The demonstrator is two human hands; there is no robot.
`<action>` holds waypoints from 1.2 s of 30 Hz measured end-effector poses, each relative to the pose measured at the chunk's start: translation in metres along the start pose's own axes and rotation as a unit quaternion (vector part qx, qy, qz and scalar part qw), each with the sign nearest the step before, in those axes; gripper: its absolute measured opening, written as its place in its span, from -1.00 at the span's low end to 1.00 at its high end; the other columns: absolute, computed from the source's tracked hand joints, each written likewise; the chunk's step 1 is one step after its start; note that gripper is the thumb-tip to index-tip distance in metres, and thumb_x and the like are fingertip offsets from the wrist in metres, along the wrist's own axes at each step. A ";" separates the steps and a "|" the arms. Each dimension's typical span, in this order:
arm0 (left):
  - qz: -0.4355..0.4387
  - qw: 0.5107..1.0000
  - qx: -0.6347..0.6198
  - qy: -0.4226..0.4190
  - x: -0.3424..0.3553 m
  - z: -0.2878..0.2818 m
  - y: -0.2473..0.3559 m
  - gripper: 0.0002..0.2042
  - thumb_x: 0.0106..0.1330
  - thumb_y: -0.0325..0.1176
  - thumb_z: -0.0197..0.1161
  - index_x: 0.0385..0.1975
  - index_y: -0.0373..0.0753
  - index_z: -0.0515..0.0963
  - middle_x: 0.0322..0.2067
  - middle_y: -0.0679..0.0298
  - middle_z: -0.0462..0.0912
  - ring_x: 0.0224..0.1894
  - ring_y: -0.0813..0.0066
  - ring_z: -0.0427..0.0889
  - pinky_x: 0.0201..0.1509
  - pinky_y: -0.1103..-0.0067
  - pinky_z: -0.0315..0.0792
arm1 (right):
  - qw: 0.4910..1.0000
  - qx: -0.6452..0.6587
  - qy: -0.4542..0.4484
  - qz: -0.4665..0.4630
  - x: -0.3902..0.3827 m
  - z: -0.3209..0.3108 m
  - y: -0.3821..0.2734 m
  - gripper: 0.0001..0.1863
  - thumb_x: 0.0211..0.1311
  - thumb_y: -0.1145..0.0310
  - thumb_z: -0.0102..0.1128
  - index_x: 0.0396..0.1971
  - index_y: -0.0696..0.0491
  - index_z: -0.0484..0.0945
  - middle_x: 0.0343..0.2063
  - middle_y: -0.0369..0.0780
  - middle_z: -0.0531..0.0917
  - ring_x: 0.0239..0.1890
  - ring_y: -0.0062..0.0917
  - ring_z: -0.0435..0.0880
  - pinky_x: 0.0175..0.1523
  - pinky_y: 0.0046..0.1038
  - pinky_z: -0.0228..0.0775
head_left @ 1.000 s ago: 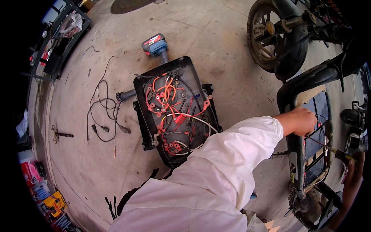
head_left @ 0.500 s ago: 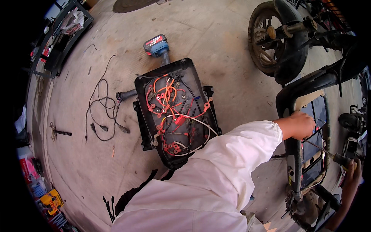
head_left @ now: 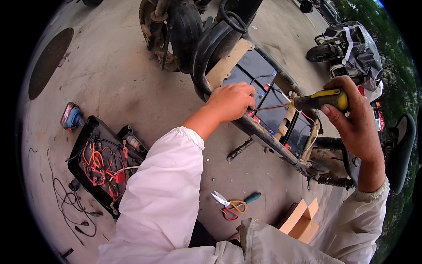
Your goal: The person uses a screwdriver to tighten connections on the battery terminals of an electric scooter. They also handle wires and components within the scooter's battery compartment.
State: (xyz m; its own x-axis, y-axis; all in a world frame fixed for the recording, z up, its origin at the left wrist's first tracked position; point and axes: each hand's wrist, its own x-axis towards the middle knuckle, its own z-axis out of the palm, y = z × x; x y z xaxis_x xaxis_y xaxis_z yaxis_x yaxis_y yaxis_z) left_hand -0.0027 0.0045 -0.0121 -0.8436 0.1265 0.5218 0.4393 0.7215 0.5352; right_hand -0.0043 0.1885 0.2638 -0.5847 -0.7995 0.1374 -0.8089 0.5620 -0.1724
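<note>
My right hand [head_left: 355, 121] is wrapped round a screwdriver [head_left: 317, 100] with a yellow and black handle. Its shaft points left, and its tip reaches the fingertips of my left hand [head_left: 231, 102]. That hand is closed, fingers curled down at the near edge of the black batteries [head_left: 249, 67]; what they pinch is hidden. The batteries lie side by side in the open floor bay of an electric scooter [head_left: 259, 133], with red and blue terminals and thin wires between them.
Scissors [head_left: 228, 204] and a green-handled tool [head_left: 252, 198] lie on the floor, near an open cardboard box [head_left: 300, 223]. At left are a black tray [head_left: 90, 125] of cables, a cordless power tool [head_left: 72, 116] and a tangled cord [head_left: 66, 200]. A covered scooter [head_left: 354, 48] stands far right.
The view has swung right, bringing the scooter bay to the middle and my right arm fully into sight. The screwdriver still meets my left fingertips at the batteries.
</note>
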 end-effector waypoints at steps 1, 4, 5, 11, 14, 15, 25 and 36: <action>-0.001 1.000 -0.004 -0.006 0.001 0.000 0.001 -0.82 0.12 -0.50 0.26 -0.42 -0.02 0.75 -0.20 0.44 0.62 -0.01 0.39 0.60 0.04 0.41 0.55 | 0.999 -0.038 -0.003 -0.016 -0.001 -0.001 0.002 -0.64 0.32 0.20 0.40 -0.21 0.17 0.48 -0.51 -0.20 0.57 -0.48 -0.59 0.50 -0.34 -0.52 0.40; -0.005 1.000 -0.013 -0.004 0.001 0.001 0.004 -0.82 0.12 -0.53 0.27 -0.42 -0.04 0.74 -0.21 0.45 0.61 -0.03 0.39 0.59 0.02 0.40 0.55 | 0.976 -0.076 0.059 0.193 0.007 0.008 0.005 -0.59 0.28 0.14 0.43 -0.35 0.18 0.48 -0.55 -0.17 0.60 -0.52 -0.58 0.52 -0.41 -0.47 0.38; -0.010 1.000 -0.010 0.001 -0.001 -0.003 0.003 -0.82 0.12 -0.55 0.28 -0.41 -0.05 0.73 -0.22 0.46 0.60 -0.05 0.40 0.59 0.00 0.40 0.54 | 0.972 -0.073 0.053 0.216 0.010 0.006 0.006 -0.61 0.30 0.16 0.42 -0.32 0.19 0.48 -0.54 -0.17 0.60 -0.52 -0.56 0.52 -0.41 -0.46 0.37; 0.000 0.999 -0.032 0.030 -0.002 0.000 0.003 -0.76 0.18 -0.57 0.18 -0.29 -0.06 0.71 -0.21 0.39 0.62 -0.01 0.31 0.59 0.03 0.35 0.52 | 0.999 0.039 0.012 -0.037 0.003 0.004 0.021 -0.61 0.36 0.16 0.35 -0.20 0.19 0.45 -0.53 -0.12 0.58 -0.51 -0.45 0.56 -0.37 -0.42 0.40; -0.011 0.998 -0.044 0.035 0.002 0.003 0.005 -0.70 0.17 -0.60 0.15 -0.17 -0.07 0.67 -0.19 0.35 0.63 -0.01 0.25 0.59 0.03 0.32 0.52 | 0.992 -0.037 0.066 0.098 0.003 0.013 0.018 -0.62 0.32 0.19 0.38 -0.20 0.18 0.47 -0.53 -0.10 0.58 -0.51 -0.42 0.57 -0.36 -0.40 0.42; -0.014 0.999 -0.039 0.025 0.002 0.000 0.004 -0.68 0.17 -0.61 0.15 -0.15 -0.08 0.65 -0.19 0.34 0.63 -0.01 0.23 0.59 0.03 0.32 0.52 | 0.981 -0.061 0.093 0.158 0.004 0.017 0.018 -0.63 0.31 0.21 0.39 -0.19 0.18 0.47 -0.53 -0.10 0.59 -0.51 -0.41 0.58 -0.35 -0.40 0.43; 0.010 1.000 -0.029 0.002 0.004 -0.007 0.004 -0.79 0.14 -0.61 0.19 -0.32 -0.15 0.67 -0.21 0.36 0.62 -0.05 0.28 0.59 0.02 0.35 0.51 | 0.993 -0.031 0.030 0.112 -0.001 0.010 0.017 -0.60 0.35 0.19 0.37 -0.07 0.15 0.44 -0.40 -0.23 0.62 -0.32 -0.64 0.69 -0.26 -0.54 0.58; 0.015 1.000 -0.012 -0.002 0.001 -0.007 0.005 -0.82 0.13 -0.59 0.24 -0.37 -0.14 0.72 -0.22 0.38 0.63 -0.08 0.32 0.60 0.00 0.38 0.54 | 0.997 0.013 0.060 0.051 -0.007 0.017 0.019 -0.76 0.47 0.28 0.22 -0.10 0.11 0.45 -0.41 -0.28 0.58 -0.39 -0.70 0.58 -0.32 -0.59 0.49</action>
State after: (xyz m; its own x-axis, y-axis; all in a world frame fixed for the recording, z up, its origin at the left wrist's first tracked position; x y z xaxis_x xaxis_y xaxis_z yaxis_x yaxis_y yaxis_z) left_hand 0.0008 0.0033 -0.0049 -0.8311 0.1517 0.5351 0.4720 0.7012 0.5343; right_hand -0.0144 0.2016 0.2425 -0.6677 -0.7071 0.2325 -0.7444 0.6319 -0.2160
